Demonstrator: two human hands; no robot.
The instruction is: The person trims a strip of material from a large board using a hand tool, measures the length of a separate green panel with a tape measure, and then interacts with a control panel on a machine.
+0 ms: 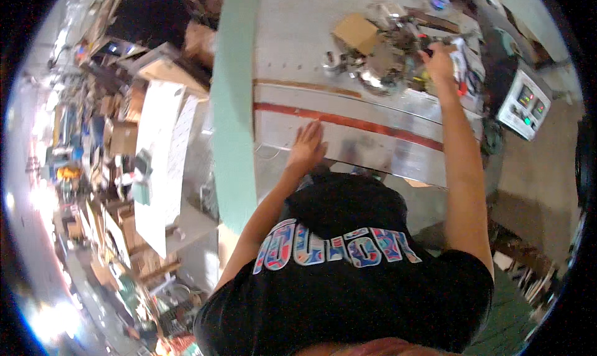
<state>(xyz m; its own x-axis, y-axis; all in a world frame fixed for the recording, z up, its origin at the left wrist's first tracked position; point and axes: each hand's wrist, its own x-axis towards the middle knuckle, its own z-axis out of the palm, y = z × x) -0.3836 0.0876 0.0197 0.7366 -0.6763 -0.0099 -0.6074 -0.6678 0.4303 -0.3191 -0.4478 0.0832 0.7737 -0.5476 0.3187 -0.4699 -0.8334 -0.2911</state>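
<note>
My left hand (308, 146) lies on the near part of the grey worktable (292, 45), its fingers stretched out flat beside the red strip (348, 121). My right arm reaches far over the table's right side. There my right hand (439, 62) is closed at a small dark thing too blurred to name, among a heap of small parts and tools. Left of that hand lie a round metal piece (384, 62) and a yellowish block (356, 32). Red-handled tools (462, 85) lie just to its right.
A pale green board (234, 107) runs along the table's left side. Past it stand a white panel (163, 163) and cardboard boxes (120, 137). At the right is a white control box (525, 104) with lit displays. A thin wooden strip (311, 88) crosses the tabletop.
</note>
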